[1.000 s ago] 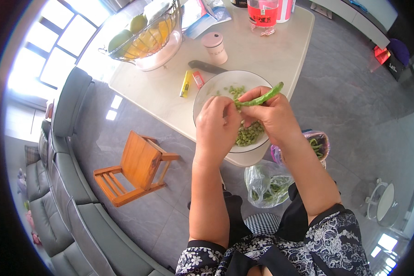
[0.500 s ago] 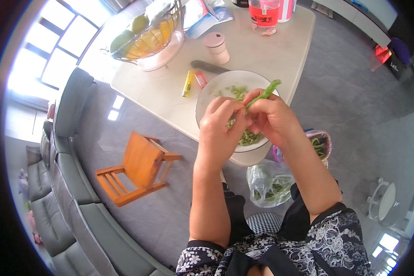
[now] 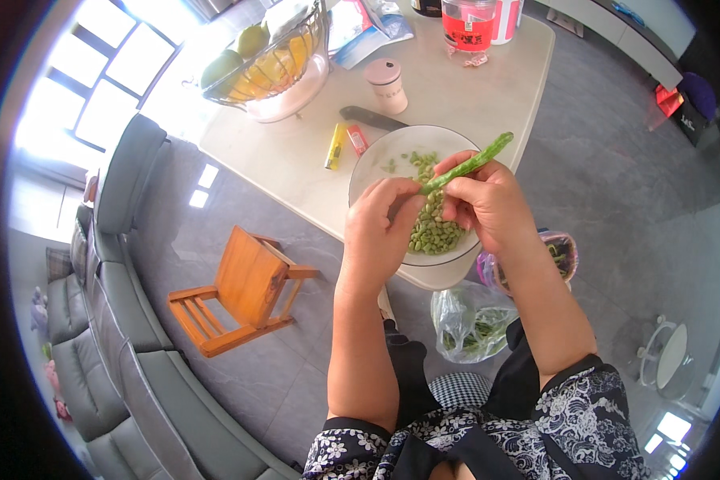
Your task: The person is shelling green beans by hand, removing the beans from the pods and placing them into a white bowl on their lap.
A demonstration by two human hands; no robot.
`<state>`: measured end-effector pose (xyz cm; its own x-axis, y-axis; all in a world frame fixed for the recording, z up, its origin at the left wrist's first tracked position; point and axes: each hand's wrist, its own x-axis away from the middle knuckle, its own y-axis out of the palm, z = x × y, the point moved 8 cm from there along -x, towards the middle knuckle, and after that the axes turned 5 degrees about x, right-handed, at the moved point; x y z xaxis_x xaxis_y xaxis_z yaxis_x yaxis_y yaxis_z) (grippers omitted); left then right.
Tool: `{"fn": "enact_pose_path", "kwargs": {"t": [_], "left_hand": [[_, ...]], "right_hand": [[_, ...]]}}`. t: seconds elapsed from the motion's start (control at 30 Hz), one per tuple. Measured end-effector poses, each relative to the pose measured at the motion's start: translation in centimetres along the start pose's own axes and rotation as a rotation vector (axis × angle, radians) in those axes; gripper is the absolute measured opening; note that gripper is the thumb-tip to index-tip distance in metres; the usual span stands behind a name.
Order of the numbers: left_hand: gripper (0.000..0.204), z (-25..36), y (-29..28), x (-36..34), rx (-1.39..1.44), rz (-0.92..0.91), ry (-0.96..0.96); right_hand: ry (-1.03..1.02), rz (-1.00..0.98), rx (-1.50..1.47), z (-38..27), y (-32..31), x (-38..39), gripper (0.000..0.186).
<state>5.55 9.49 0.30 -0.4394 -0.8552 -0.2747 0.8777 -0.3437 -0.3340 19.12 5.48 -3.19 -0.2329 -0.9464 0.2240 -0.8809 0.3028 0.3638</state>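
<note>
A long green bean pod (image 3: 480, 160) stretches between my hands above a white plate with a dark rim (image 3: 370, 164). My left hand (image 3: 380, 224) pinches the pod's lower left end between thumb and fingers. Farther along it, my right hand (image 3: 492, 204) has its thumb and fingers closed round the pod, whose tip points up to the right. Shelled green beans (image 3: 436, 232) lie heaped on the near part of the plate, with a looser scatter toward its far side. The fingers hide part of the plate.
Beyond the plate are a dark-handled knife (image 3: 372, 118), a yellow packet (image 3: 335, 147), a red packet (image 3: 357, 140), a pink lidded cup (image 3: 387, 86) and a wire fruit basket (image 3: 276, 72). Below the table edge sit a clear bag of pods (image 3: 472, 320) and a lined bin (image 3: 566, 254). A wooden chair (image 3: 240, 288) stands left.
My hands have moved slightly apart, and more of the pod shows between them. The heap of beans on the plate is less covered. The view has shifted a little.
</note>
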Motion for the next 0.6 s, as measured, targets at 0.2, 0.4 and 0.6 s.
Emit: {"fn": "enact_pose_path", "kwargs": {"t": [0.2, 0.4, 0.6], "left_hand": [[0.011, -1.4, 0.6, 0.2, 0.143, 0.021, -0.046], [0.008, -1.3, 1.4, 0.4, 0.243, 0.049, -0.076], [0.006, -1.4, 1.9, 0.8, 0.307, 0.050, -0.161]], "right_hand": [[-0.022, -0.029, -0.120, -0.1, 0.9, 0.1, 0.016], [-0.061, -0.041, -0.168, -0.4, 0.8, 0.2, 0.016], [-0.101, -0.015, -0.089, -0.3, 1.0, 0.2, 0.017]]}}
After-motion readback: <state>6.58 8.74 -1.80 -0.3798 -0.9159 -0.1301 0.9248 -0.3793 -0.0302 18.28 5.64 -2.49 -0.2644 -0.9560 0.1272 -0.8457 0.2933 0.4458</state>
